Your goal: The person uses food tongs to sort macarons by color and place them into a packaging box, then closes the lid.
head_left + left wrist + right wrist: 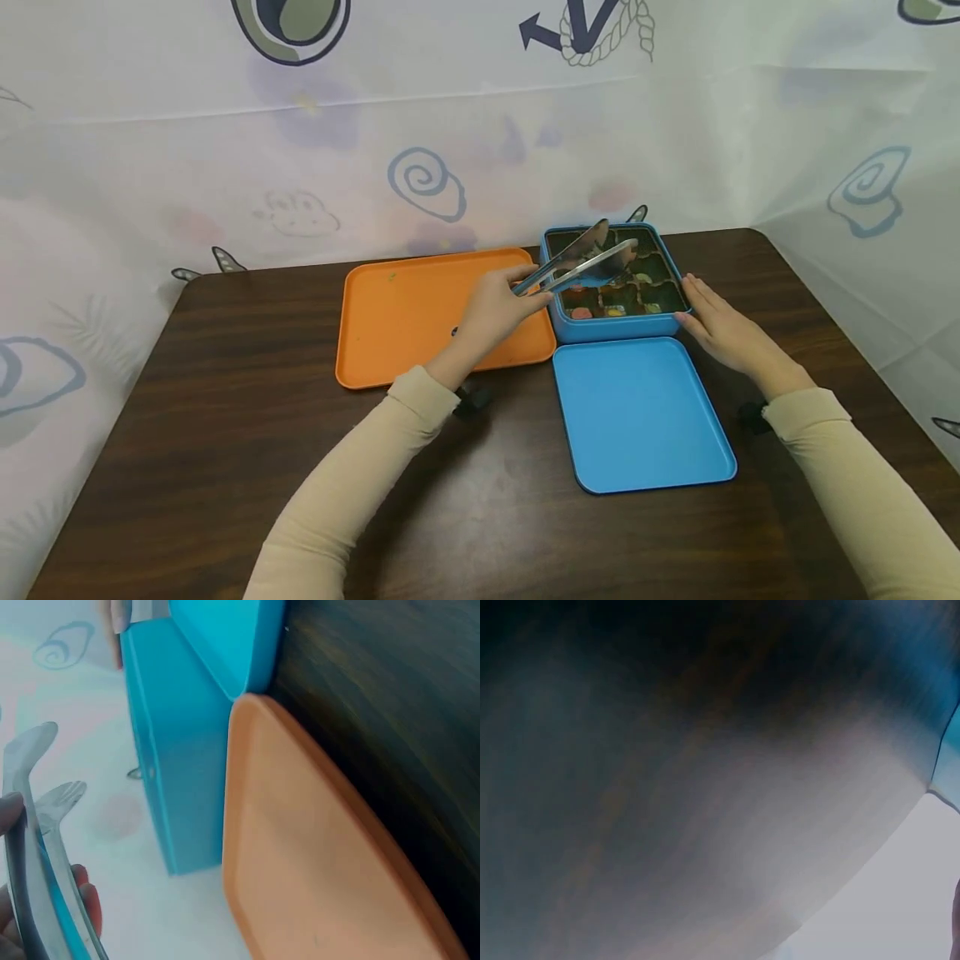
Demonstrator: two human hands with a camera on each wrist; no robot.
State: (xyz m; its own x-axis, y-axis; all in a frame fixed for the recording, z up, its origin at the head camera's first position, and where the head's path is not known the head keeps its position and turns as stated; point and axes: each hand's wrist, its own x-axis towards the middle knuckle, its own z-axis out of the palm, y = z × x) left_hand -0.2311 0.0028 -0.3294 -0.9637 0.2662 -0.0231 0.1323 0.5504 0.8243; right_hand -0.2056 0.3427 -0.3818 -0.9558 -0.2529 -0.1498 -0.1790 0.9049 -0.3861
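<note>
My left hand [498, 307] grips a pair of metal tongs [564, 265] near the handle end. The tongs' two arms stand apart, their heads over the blue box [618, 332] at the back right. In the left wrist view the tongs [31, 847] show with nothing between their tips. Inside the box is a dark divided insert with small pieces in its compartments, among them a pink one [581, 313]. My right hand [722, 329] rests against the box's right side with fingers extended. The right wrist view shows mostly blurred tabletop.
Left of the box lies an orange tray [405, 321] with a few tiny bits on it, partly under my left forearm. A flat blue lid [645, 417] lies directly in front of the box. Patterned white cloth [510, 175] hangs behind the dark wooden table [225, 400].
</note>
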